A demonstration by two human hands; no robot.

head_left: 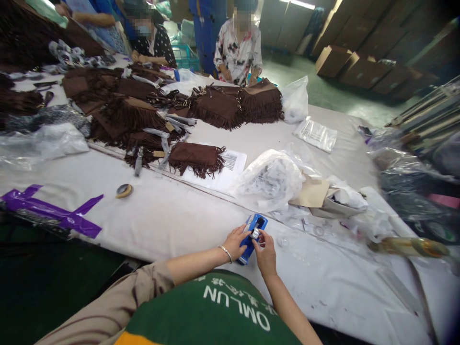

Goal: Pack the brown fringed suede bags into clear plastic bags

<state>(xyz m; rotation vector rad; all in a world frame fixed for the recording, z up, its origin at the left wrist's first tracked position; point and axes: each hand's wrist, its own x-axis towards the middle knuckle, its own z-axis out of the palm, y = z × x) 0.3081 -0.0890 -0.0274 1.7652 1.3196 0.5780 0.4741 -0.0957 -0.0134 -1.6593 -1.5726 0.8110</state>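
A blue tape dispenser sits near the table's front edge, just ahead of my body. My left hand wraps its fingers around the dispenser's left side. At the dispenser's middle, my right hand pinches a small whitish roll between thumb and fingers. Whether that roll is seated in the dispenser or only held over it, I cannot tell. Some small clear rings lie right of my right hand.
Brown fringed bags are heaped across the table. A clear plastic bag lies beyond my hands. A tape roll and purple tape are at left. A bottle-like yellowish thing lies at right. Co-workers stand at the far side.
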